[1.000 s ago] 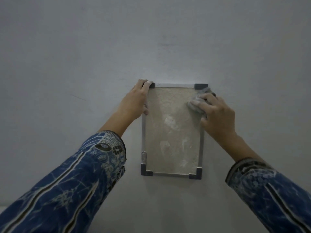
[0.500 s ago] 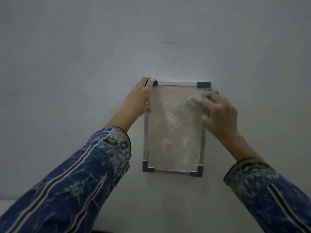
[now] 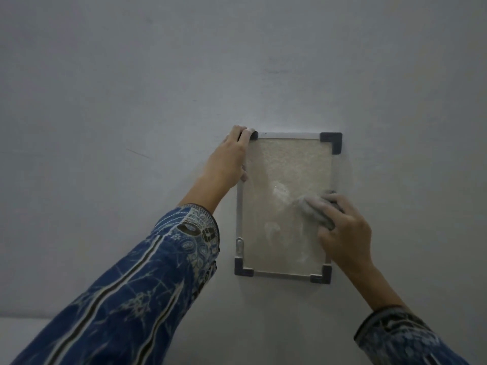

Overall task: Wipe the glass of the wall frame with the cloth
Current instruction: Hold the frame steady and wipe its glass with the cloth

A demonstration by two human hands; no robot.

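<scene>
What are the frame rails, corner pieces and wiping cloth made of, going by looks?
Silver frame rails: likely brushed aluminium, thin, pale, matte sheen; painted plastic is possible. Dark grey L-shaped corner pieces: probably moulded plastic, flat and dull. Grey bunched cloth under the right hand: soft woven or microfibre fabric, folds and no shine; weave too blurred to tell. Smeared glass pane: glass or clear acrylic.

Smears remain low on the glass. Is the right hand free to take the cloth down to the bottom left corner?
Probably yes: the right hand presses the cloth mid-glass, and nothing covers the glass below it.
</scene>
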